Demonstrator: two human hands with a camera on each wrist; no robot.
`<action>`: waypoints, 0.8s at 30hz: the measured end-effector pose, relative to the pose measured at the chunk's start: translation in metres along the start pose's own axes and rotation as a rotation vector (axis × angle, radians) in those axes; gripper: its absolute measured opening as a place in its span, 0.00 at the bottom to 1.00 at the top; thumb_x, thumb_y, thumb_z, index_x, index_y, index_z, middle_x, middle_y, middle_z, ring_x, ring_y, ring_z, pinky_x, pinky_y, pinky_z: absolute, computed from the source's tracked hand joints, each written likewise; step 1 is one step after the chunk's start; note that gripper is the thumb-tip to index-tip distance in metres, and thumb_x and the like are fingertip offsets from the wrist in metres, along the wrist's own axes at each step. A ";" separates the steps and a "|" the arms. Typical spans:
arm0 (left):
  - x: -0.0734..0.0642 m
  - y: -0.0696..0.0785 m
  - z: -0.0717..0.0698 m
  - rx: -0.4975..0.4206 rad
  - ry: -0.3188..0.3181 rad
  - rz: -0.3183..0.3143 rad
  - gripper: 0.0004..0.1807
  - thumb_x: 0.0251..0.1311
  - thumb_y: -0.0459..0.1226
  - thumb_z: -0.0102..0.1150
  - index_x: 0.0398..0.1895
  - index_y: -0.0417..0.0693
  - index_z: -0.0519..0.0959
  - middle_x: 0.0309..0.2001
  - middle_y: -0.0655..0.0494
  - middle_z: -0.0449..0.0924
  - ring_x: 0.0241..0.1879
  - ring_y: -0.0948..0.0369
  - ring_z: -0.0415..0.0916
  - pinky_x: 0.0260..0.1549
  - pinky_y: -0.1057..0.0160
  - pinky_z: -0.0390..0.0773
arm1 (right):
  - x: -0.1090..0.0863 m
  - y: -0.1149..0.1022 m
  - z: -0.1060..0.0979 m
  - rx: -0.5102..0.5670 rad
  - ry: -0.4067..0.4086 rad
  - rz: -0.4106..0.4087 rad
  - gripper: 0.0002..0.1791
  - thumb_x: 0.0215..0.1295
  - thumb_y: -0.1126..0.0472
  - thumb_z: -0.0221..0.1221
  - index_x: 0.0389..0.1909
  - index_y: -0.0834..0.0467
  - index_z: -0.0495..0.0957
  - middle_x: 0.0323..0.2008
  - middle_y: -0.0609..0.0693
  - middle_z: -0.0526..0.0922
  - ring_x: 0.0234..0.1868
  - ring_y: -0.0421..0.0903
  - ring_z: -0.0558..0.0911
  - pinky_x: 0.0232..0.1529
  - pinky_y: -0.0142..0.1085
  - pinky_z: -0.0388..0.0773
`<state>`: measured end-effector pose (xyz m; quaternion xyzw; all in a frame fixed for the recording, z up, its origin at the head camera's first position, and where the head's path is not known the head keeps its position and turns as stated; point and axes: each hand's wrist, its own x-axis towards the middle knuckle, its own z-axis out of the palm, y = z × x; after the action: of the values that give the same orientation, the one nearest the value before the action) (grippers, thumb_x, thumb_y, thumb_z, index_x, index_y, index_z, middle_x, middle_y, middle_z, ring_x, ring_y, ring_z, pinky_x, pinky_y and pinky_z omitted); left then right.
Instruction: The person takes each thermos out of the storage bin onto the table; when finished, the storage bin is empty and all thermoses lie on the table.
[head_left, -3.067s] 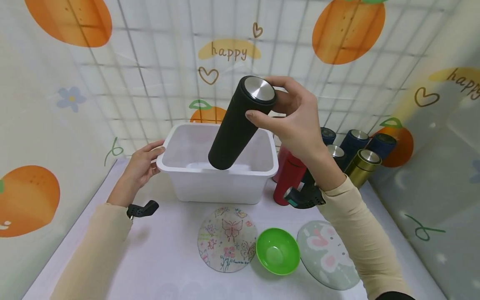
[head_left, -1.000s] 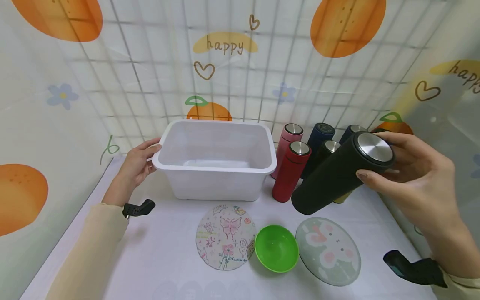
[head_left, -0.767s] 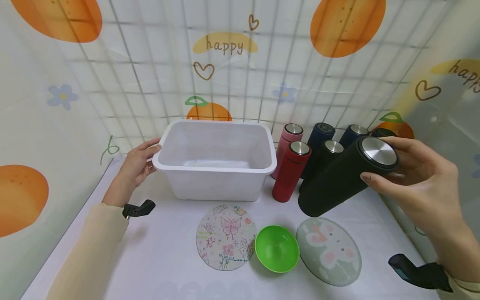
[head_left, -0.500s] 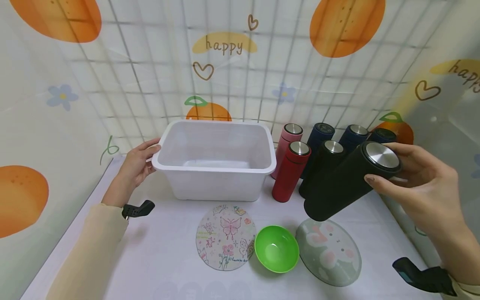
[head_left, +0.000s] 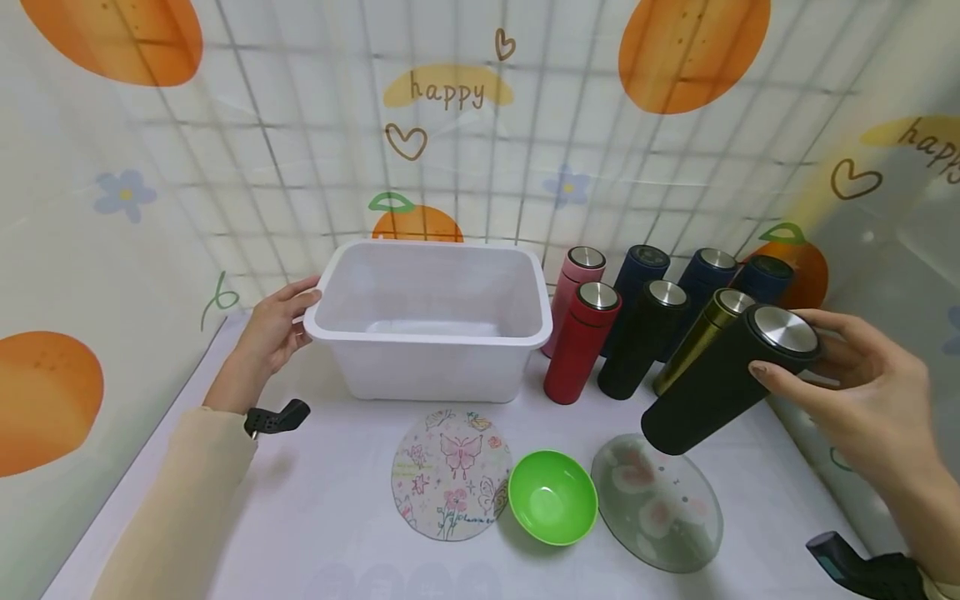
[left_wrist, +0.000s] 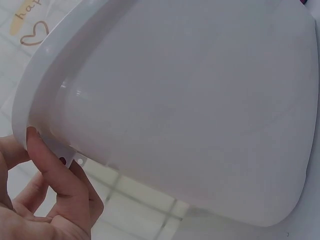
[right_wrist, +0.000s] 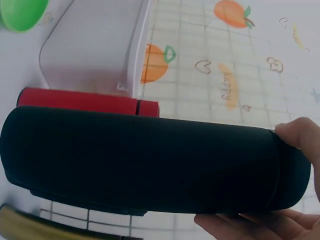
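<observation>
My right hand (head_left: 873,387) grips a black thermos flask (head_left: 720,392) by its silver-topped cap end, thumb on the near side. The flask hangs tilted in the air, its base over the rabbit-print round mat (head_left: 660,517). The right wrist view shows the flask (right_wrist: 145,160) lengthwise, with the fingers (right_wrist: 250,225) beneath the cap end. At the left, my left hand (head_left: 277,329) holds the rim of a white plastic bin (head_left: 431,371). In the left wrist view the fingers pinch the bin's rim (left_wrist: 30,90). No object shows inside the bin.
Right of the bin stand red (head_left: 581,346), pink (head_left: 581,267), small black (head_left: 645,337), gold (head_left: 697,337) and several blue flasks (head_left: 705,279). In front lie a butterfly-print round mat (head_left: 450,475) and a green bowl (head_left: 553,500). A wire grid behind printed cloth (head_left: 465,167) backs the table.
The black flask has moved from above the bin to the right, then lower and nearer, uncovering the gold flask. My left hand stays on the bin's rim.
</observation>
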<state>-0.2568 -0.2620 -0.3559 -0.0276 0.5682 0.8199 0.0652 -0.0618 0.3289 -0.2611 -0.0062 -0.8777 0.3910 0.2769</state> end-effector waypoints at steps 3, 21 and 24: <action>0.000 0.000 0.000 -0.005 0.003 -0.002 0.29 0.68 0.34 0.63 0.70 0.45 0.66 0.44 0.54 0.80 0.31 0.60 0.82 0.27 0.66 0.82 | 0.000 0.006 -0.002 -0.003 0.012 0.037 0.33 0.52 0.69 0.75 0.60 0.52 0.77 0.39 0.23 0.79 0.34 0.22 0.80 0.26 0.19 0.73; 0.001 0.000 0.001 0.000 0.002 0.004 0.30 0.67 0.35 0.63 0.70 0.45 0.66 0.43 0.55 0.81 0.30 0.61 0.81 0.24 0.68 0.80 | 0.013 0.057 -0.017 -0.146 0.061 0.257 0.39 0.60 0.54 0.72 0.71 0.50 0.68 0.49 0.30 0.77 0.34 0.19 0.72 0.32 0.19 0.66; 0.000 0.000 0.001 0.001 0.005 0.005 0.30 0.67 0.35 0.63 0.71 0.45 0.66 0.44 0.54 0.81 0.31 0.61 0.82 0.25 0.67 0.81 | 0.016 0.062 -0.018 -0.158 0.055 0.297 0.41 0.61 0.52 0.70 0.73 0.50 0.65 0.57 0.40 0.79 0.34 0.19 0.71 0.39 0.27 0.67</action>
<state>-0.2565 -0.2613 -0.3555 -0.0284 0.5687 0.8197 0.0618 -0.0791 0.3880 -0.2867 -0.1684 -0.8873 0.3572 0.2384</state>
